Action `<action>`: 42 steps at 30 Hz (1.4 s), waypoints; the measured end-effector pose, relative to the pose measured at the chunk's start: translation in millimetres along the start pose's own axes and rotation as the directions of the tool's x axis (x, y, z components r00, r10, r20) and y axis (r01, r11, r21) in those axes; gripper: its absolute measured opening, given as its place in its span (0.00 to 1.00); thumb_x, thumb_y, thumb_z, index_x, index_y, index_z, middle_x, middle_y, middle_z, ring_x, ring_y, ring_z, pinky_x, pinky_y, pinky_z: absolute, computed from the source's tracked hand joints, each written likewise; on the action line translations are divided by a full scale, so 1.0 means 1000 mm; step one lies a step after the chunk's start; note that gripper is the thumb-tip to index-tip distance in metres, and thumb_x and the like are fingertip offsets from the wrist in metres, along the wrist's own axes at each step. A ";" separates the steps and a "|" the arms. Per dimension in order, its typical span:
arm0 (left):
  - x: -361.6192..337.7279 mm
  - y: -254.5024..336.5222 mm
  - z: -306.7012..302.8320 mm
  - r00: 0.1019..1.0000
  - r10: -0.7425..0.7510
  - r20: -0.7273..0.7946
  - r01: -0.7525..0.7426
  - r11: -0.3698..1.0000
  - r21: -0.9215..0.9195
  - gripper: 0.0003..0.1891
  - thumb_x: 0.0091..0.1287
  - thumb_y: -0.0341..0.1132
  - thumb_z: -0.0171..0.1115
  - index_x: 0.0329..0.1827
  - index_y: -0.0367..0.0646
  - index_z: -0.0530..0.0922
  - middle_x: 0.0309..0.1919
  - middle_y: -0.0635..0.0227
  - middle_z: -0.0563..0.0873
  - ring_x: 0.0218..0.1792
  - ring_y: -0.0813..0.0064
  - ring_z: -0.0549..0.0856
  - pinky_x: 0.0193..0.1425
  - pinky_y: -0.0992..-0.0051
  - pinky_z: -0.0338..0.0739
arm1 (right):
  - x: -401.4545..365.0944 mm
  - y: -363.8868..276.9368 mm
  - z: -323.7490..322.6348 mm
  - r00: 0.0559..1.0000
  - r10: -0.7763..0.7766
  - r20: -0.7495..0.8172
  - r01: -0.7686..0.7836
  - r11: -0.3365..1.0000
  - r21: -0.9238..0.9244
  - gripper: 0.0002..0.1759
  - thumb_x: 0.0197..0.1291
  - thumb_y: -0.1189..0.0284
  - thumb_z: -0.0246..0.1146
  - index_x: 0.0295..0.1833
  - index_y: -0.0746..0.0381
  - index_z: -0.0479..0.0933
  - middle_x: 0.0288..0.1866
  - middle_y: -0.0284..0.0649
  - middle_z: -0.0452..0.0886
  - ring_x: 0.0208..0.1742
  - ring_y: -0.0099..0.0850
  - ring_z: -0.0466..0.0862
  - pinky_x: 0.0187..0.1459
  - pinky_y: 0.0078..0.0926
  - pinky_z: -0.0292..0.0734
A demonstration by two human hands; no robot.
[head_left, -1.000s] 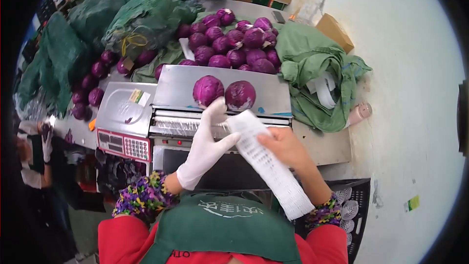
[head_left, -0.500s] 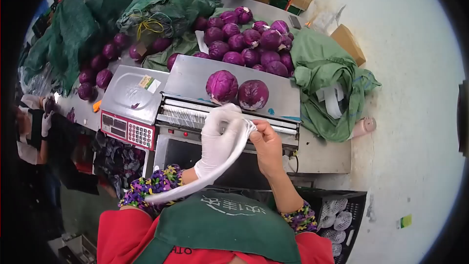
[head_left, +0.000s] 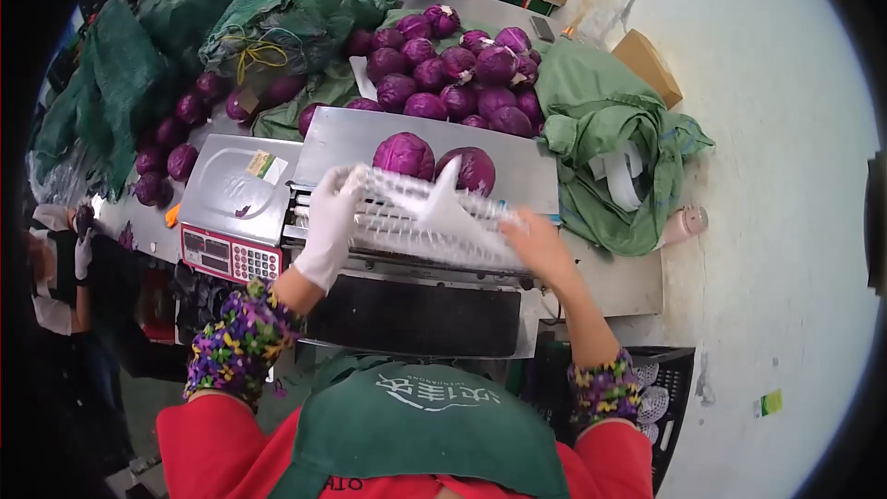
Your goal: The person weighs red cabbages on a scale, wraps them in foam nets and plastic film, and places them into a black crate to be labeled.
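Note:
A white foam net sleeve is stretched wide between my two hands, over the near edge of the steel wrapping machine. My left hand, in a white glove, grips its left end with fingers pinched. The bare fingers of my right hand close on its right end, slightly blurred. Just beyond the net, two purple cabbages rest on the steel plate: the left cabbage and the right cabbage, which the net partly covers.
A red-and-silver scale stands left of the machine. Many cabbages are heaped behind, flanked by green net bags and a green cloth sack. A black crate sits at lower right. A gloved co-worker's hand is at far left.
My hands have moved apart, opening the bunched net sleeve into a wide stretch. My left hand went left and up, my right hand right. The view has shifted slightly.

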State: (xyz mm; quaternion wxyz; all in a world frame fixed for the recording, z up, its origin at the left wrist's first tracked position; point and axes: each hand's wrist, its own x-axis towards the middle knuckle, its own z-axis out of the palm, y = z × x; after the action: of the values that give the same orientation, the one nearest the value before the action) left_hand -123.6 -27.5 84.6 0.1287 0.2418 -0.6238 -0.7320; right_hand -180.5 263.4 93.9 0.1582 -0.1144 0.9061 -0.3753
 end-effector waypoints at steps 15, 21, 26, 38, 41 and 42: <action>0.089 -0.034 0.021 0.849 -0.436 0.299 0.495 0.854 -0.161 0.25 0.74 0.51 0.49 0.59 0.37 0.75 0.48 0.60 0.84 0.44 0.69 0.84 0.48 0.66 0.81 | 0.082 -0.021 0.005 0.919 0.207 0.335 -0.389 0.602 0.697 0.29 0.74 0.51 0.39 0.60 0.65 0.71 0.51 0.38 0.82 0.44 0.25 0.83 0.38 0.25 0.78; -0.004 -0.013 -0.004 0.406 -0.132 0.904 0.896 0.253 -0.365 0.26 0.74 0.51 0.46 0.60 0.36 0.74 0.57 0.55 0.81 0.55 0.61 0.82 0.65 0.59 0.74 | -0.008 -0.046 -0.002 0.849 0.145 0.508 -0.527 0.299 0.796 0.31 0.73 0.52 0.42 0.67 0.65 0.67 0.62 0.43 0.77 0.61 0.35 0.79 0.64 0.35 0.73; -0.069 -0.037 -0.040 0.395 -0.130 0.909 0.887 0.311 -0.341 0.26 0.74 0.48 0.48 0.67 0.37 0.69 0.62 0.55 0.77 0.60 0.62 0.79 0.69 0.62 0.70 | -0.073 -0.006 0.074 0.595 -0.354 0.721 -0.790 -0.423 0.444 0.37 0.68 0.41 0.45 0.66 0.60 0.71 0.64 0.43 0.76 0.60 0.37 0.78 0.64 0.39 0.71; -0.132 -0.045 -0.067 0.760 0.026 0.650 -0.021 1.000 -0.016 0.63 0.56 0.31 0.75 0.78 0.48 0.26 0.75 0.57 0.53 0.75 0.67 0.57 0.76 0.67 0.53 | -0.118 0.009 0.117 0.987 -0.136 0.080 -0.096 -0.111 0.989 0.33 0.72 0.68 0.50 0.77 0.57 0.46 0.66 0.52 0.69 0.65 0.39 0.74 0.64 0.36 0.73; -0.125 -0.032 -0.055 0.714 0.108 0.692 -0.110 0.993 -0.041 0.65 0.52 0.24 0.72 0.77 0.48 0.24 0.74 0.55 0.54 0.76 0.65 0.54 0.78 0.65 0.47 | -0.097 -0.035 0.089 0.993 0.116 -0.009 0.017 -0.063 0.998 0.26 0.74 0.60 0.43 0.73 0.58 0.59 0.62 0.44 0.75 0.62 0.39 0.77 0.64 0.41 0.72; -0.117 -0.025 -0.049 0.734 0.135 0.665 -0.110 0.991 -0.080 0.64 0.53 0.26 0.73 0.77 0.46 0.24 0.74 0.55 0.54 0.76 0.65 0.54 0.78 0.65 0.46 | -0.087 -0.045 0.079 0.981 0.171 -0.092 0.088 0.033 0.996 0.25 0.75 0.59 0.40 0.71 0.57 0.62 0.59 0.42 0.78 0.61 0.39 0.78 0.64 0.42 0.72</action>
State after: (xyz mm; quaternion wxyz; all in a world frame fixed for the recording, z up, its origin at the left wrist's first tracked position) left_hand 4.1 -7.5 78.1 -0.0514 -0.0807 -0.6301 -0.7706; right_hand -66.6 209.6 90.5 0.1188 0.0897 0.4030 -0.9030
